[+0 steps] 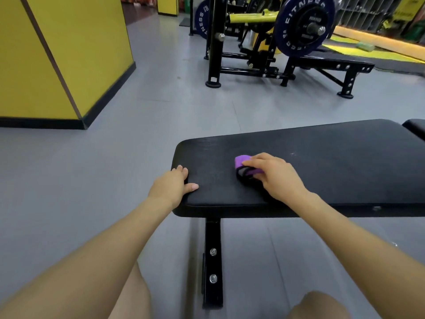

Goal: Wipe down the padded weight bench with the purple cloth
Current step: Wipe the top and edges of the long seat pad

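Purple cloth lies bunched on top of the black padded bench, toward its left end and roughly midway between the near and far edges. The right hand presses down on it with fingers curled over the fabric, so only the left part of the cloth shows; a darker grey fold sits under the fingertips. The left hand rests on the bench's left near corner, fingers wrapped over the end edge and the thumb lying flat on the pad; it holds nothing. The two hands are apart, the cloth between them but touching only the right one. A small pale speck marks the pad to the right of the cloth. Below the pad a black metal leg with two bolts runs down to the grey floor. Far across the floor stands a black rack with a yellow bar and a large dark weight plate, and a yellow wall rises at the far left.
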